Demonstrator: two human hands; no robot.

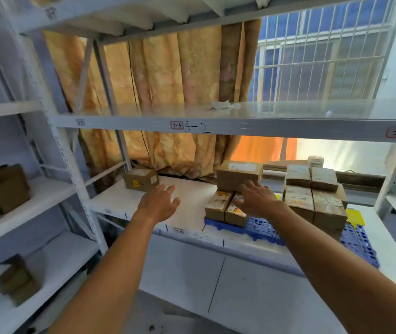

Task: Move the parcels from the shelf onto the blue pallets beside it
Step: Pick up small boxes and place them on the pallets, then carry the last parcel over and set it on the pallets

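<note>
One brown parcel [140, 182] with a yellow label sits alone at the back left of the white shelf [182, 208]. A blue pallet [259, 229] lies on the shelf to the right. On it stand two small parcels [226, 208] with a larger parcel [239, 174] on top, and a taller stack of parcels [315, 196] further right. My left hand [159, 203] hovers open over the bare shelf, just right of the lone parcel. My right hand [257, 197] is open in front of the larger parcel, holding nothing.
A shelf board [216, 125] marked 3-2 runs overhead, with crumpled paper on it. A yellow card [355, 216] lies beside the tall stack. Brown boxes [4, 189] fill the left rack. An orange curtain and a barred window are behind.
</note>
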